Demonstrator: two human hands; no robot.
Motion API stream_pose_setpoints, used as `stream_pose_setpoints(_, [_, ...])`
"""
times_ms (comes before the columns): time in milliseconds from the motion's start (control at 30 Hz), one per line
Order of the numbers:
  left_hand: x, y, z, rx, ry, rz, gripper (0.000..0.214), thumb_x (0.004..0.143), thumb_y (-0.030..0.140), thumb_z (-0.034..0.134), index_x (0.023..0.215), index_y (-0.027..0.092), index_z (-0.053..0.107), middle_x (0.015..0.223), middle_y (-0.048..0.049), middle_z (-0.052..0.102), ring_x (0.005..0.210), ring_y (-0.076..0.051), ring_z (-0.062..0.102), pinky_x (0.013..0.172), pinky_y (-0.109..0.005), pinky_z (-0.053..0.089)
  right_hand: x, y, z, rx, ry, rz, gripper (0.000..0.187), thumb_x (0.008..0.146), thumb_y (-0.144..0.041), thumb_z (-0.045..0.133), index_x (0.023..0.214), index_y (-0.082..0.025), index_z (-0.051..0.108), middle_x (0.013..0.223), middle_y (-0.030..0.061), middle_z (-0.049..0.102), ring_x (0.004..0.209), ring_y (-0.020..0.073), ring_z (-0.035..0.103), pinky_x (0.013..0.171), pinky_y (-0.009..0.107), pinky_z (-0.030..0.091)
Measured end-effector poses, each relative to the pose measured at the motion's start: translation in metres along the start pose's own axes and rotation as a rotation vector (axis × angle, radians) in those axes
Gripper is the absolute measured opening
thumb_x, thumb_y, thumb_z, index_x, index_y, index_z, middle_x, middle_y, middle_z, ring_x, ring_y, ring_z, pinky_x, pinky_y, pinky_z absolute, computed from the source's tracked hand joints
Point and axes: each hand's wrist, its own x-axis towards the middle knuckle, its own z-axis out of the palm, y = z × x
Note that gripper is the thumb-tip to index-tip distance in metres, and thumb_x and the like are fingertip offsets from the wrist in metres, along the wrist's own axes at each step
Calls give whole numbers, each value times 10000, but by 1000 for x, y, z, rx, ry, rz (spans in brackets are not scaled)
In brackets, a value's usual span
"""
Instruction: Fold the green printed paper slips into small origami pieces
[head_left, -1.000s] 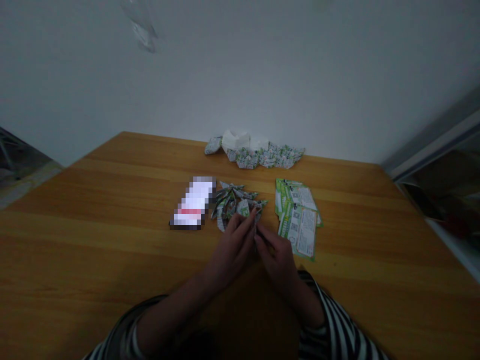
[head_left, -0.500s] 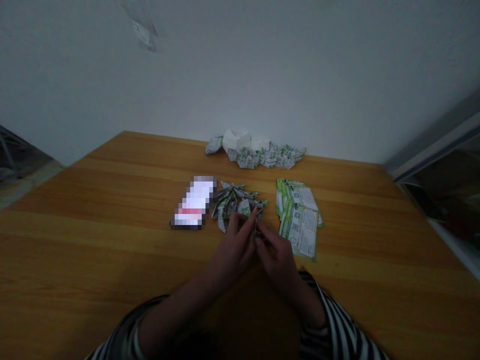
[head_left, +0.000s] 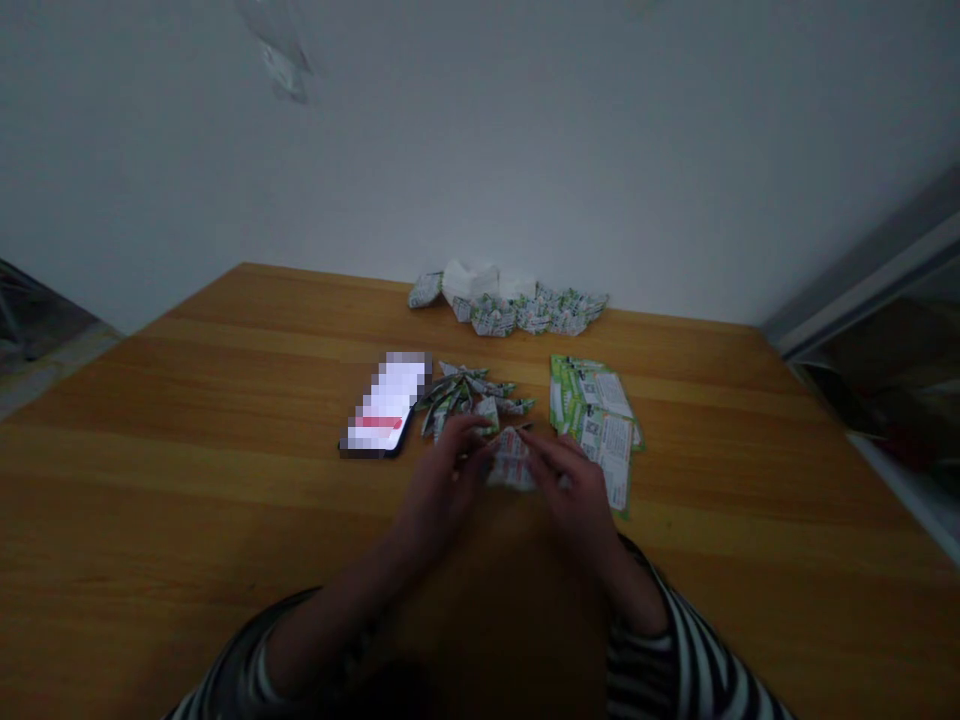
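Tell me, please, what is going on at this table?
A person in a black-and-white striped sleeve has the left hand and right hand on a folded green-and-white printed paper on the wooden table. Beside it lie a heap of narrow folded paper strips, a stack of flat green-edged printed sheets, and a smartphone; more folded pieces line the wall.

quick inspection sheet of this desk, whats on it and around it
surface: wooden tabletop, grain running across
things at hand: folded printed paper piece between the hands; pile of narrow folded paper strips beside it; stack of green-printed paper slips to the right
clutter: phone, screen blurred; row of folded paper pieces at the back edge
hands: left hand and right hand either side of the folded piece, grip unclear
cables: nothing seen
surroundings: white wall behind; striped sleeve on the right arm
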Motion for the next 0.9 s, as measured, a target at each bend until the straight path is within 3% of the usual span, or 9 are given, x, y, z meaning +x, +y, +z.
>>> stream_pose_setpoints(67, [5, 0, -1, -93, -76, -11, 201, 946, 266, 537, 1111, 202, 632, 904, -39, 691, 813, -168, 654, 712, -253, 522, 4, 5, -3, 210, -75, 72, 342, 928, -301, 567, 1253, -273, 671, 1175, 65, 723, 1025, 217, 690, 887, 364, 554])
stream_pose_setpoints(133, [9, 0, -2, -93, -160, 63, 229, 939, 245, 546, 1132, 206, 662, 1034, -63, 692, 966, -188, 646, 853, -304, 514, 7, 9, -5, 324, -127, 116, 308, 920, -324, 583, 1198, -267, 702, 1185, 56, 728, 1059, 222, 691, 921, 376, 547])
stream_pose_setpoints(200, [10, 0, -4, -67, -214, 124, 361, 898, 247, 622, 1259, 244, 633, 1171, -74, 658, 1103, -213, 611, 970, -360, 476, 9, 13, -8, 359, -169, 154, 275, 905, -358, 610, 1127, -258, 737, 1127, 54, 753, 1023, 223, 708, 910, 382, 556])
stream_pose_setpoints(300, [10, 4, -8, -62, -242, 127, 550, 799, 282, 751, 1327, 281, 597, 1225, -76, 640, 1139, -239, 605, 994, -400, 474, 11, 15, -13, 442, -259, 190, 349, 857, -380, 685, 1184, -262, 709, 1193, 58, 728, 1077, 226, 694, 952, 402, 545])
stream_pose_setpoints(467, [10, 7, -10, -67, -187, 23, 529, 785, 319, 767, 1289, 229, 634, 1256, -107, 676, 1139, -263, 635, 1013, -433, 475, 10, 20, -16, 535, -344, 123, 656, 735, -285, 824, 1345, -312, 584, 1418, 61, 574, 1262, 229, 585, 1088, 414, 447])
stream_pose_setpoints(667, [7, 0, -6, -96, -158, -20, 549, 794, 340, 756, 1301, 180, 619, 1260, -116, 690, 1111, -252, 671, 996, -409, 509, 9, 23, -15, 548, -302, 116, 562, 778, -241, 791, 1308, -314, 619, 1388, 42, 603, 1260, 220, 586, 1101, 401, 433])
stream_pose_setpoints(900, [6, -2, -3, -43, -76, 75, 469, 811, 301, 738, 1258, 192, 652, 1227, -99, 708, 1070, -246, 698, 940, -378, 550, 9, 19, -13, 545, -299, 145, 555, 792, -284, 782, 1319, -314, 611, 1376, 34, 612, 1231, 224, 608, 1076, 391, 463])
